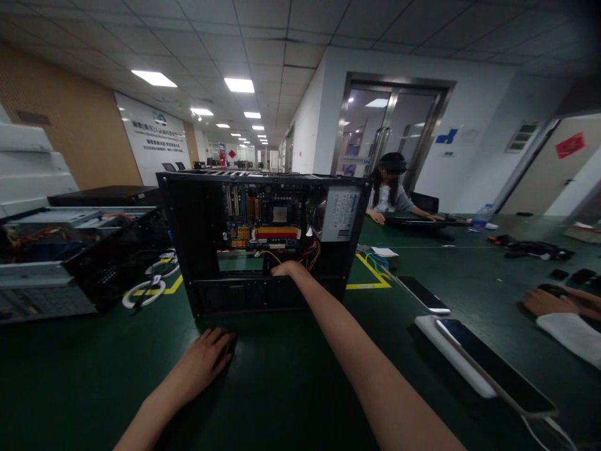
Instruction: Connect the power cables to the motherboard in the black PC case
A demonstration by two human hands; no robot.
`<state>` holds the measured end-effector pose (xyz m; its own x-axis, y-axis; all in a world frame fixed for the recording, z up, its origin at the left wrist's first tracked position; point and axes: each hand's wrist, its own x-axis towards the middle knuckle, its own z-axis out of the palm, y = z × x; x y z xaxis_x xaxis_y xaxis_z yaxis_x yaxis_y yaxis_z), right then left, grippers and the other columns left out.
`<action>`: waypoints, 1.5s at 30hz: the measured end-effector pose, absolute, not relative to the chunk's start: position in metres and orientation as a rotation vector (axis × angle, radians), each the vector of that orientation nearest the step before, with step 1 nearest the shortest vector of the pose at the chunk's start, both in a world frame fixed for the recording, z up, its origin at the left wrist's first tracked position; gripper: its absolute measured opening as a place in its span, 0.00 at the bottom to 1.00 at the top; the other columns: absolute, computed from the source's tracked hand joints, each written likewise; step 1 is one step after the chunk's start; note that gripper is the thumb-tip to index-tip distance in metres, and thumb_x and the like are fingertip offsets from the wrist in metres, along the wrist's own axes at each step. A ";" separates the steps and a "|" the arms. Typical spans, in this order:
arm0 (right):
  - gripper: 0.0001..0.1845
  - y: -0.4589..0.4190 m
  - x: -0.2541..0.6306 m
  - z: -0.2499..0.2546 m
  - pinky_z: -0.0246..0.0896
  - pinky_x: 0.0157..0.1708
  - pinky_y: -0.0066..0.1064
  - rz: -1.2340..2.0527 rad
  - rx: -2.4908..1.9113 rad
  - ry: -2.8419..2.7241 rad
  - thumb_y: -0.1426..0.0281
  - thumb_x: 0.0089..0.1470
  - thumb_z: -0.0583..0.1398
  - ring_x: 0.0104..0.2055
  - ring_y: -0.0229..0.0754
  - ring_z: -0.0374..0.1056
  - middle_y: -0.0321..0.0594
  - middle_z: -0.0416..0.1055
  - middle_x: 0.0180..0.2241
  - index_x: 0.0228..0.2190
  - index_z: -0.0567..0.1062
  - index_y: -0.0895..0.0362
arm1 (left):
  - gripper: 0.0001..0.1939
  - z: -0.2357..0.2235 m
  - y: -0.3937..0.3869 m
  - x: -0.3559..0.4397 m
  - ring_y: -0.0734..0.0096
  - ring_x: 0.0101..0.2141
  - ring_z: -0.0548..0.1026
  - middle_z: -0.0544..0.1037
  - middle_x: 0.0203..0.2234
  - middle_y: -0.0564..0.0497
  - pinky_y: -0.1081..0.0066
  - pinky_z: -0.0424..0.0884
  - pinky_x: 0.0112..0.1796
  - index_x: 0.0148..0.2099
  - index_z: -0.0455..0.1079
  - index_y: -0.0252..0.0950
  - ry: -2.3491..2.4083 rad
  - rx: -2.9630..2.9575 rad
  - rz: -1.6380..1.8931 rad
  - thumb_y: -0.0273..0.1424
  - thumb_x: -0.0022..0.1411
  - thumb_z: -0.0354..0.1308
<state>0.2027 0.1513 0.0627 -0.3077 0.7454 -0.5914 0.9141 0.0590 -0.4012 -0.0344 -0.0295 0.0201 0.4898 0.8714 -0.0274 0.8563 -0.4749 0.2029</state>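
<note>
An open black computer case [230,294] stands upright on the green table in front of me. Inside it are a motherboard [277,213] with red and yellow memory slots and, at the upper right, a silver power supply [339,213]. Thin coloured cables [313,254] hang below the power supply. My right hand [287,269] reaches into the lower middle of the case, under the motherboard; its fingertips are hidden there, so what they touch does not show. My left hand [205,358] rests on the table before the case, fingers stretched out, holding nothing.
Another opened computer case [51,294] lies at the left, beside a coiled white cable [144,293]. Phones [498,363] and a white box [451,351] lie at the right. A person [392,188] sits across the table; another person's hands [551,300] are at the far right.
</note>
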 end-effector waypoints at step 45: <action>0.15 0.146 0.210 0.073 0.67 0.26 0.30 -2.575 2.648 1.576 0.85 0.47 0.48 0.19 0.30 0.63 0.30 0.59 0.20 0.36 0.60 0.58 | 0.22 0.018 -0.029 -0.035 0.57 0.50 0.62 0.63 0.50 0.45 0.58 0.58 0.48 0.54 0.58 0.38 1.503 2.554 0.061 0.38 0.58 0.42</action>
<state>0.2104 0.1460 0.0733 0.0720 0.9167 -0.3930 -0.0668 -0.3887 -0.9189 -0.0354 -0.0287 0.0179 0.4891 0.8705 -0.0544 0.8632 -0.4741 0.1733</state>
